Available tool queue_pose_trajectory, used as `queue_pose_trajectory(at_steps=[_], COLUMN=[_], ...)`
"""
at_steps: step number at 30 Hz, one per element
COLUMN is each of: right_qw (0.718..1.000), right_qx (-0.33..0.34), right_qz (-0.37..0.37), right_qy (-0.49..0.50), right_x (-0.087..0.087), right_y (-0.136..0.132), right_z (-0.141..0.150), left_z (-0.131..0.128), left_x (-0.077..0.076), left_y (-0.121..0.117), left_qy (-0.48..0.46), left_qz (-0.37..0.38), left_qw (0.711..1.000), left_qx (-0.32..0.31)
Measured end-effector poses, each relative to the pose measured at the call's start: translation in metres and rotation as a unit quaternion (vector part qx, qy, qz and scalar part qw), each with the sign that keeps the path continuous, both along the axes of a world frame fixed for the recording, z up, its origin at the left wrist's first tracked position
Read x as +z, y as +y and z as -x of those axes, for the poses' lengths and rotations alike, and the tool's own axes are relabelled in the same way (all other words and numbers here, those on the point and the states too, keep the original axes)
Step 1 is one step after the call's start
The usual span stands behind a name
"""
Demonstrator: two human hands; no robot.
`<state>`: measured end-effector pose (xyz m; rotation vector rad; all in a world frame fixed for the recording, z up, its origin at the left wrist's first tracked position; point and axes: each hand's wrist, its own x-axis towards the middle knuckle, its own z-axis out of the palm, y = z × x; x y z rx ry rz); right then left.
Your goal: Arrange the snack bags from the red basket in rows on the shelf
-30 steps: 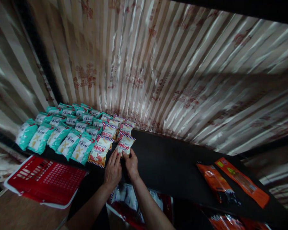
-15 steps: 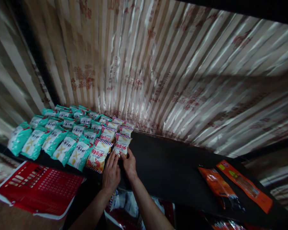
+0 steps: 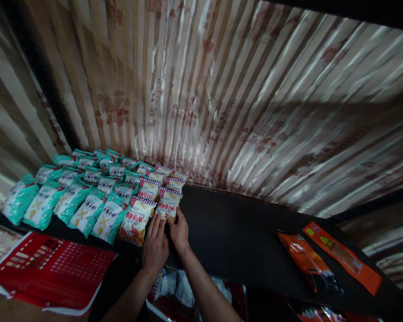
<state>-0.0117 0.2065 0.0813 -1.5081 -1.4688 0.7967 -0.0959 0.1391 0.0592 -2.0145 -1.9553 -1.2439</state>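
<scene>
A white and red snack bag (image 3: 169,202) with a blue-striped top edge leans on the black shelf, in front of similar bags. My right hand (image 3: 179,230) grips its lower right side, thumb on the front and fingers round the edge. Against its lower left part press the fingers of my left hand (image 3: 155,247), close together, so the bag sits between both hands. Just left of my left hand stands another white and red snack bag (image 3: 137,220). Rows of teal snack bags (image 3: 108,219) fill the shelf further left.
A red plastic basket (image 3: 53,273) is at the lower left. Below my forearms, another container holds several snack bags (image 3: 184,288). Two orange packets (image 3: 305,259) lie on the right of the black shelf (image 3: 228,232). Pleated patterned sheeting (image 3: 221,98) hangs behind.
The view has shifted slightly, and the teal bags and basket appear a little further left and lower. Both hands stay at the same white and red bag, with hardly any movement.
</scene>
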Motion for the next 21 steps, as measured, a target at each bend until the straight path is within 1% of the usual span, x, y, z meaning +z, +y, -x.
queue_pose_trajectory(at_steps=[4, 8, 11, 16, 18, 19, 21], right_qw=[1.000, 1.000, 1.000, 0.998, 0.996, 0.995, 0.991], right_qx=[0.007, 0.006, 0.002, -0.041, -0.055, -0.058, -0.059], right_qz=[-0.003, 0.016, 0.000, -0.021, -0.024, -0.024, -0.021], right_qy=[-0.003, 0.006, 0.019, 0.045, 0.067, 0.083, 0.122], right_x=[0.000, 0.000, -0.001, -0.002, 0.000, 0.002, 0.005], right_y=[0.000, -0.002, -0.006, -0.021, -0.032, -0.040, -0.059], right_z=[0.000, -0.001, -0.002, -0.009, -0.014, -0.018, -0.025], left_z=[-0.001, -0.001, -0.001, 0.001, 0.000, -0.001, -0.004], left_x=[0.000, 0.002, 0.004, 0.006, 0.014, 0.023, 0.049], left_y=[0.001, 0.001, 0.000, -0.002, -0.005, -0.008, -0.017], left_qy=[0.002, -0.004, -0.005, -0.027, -0.069, -0.101, -0.184], left_qz=[0.013, 0.014, 0.006, -0.020, -0.028, -0.024, 0.007], left_qw=[1.000, 1.000, 1.000, 0.999, 0.997, 0.994, 0.981], left_qx=[0.004, 0.003, 0.003, -0.008, -0.019, -0.027, -0.058])
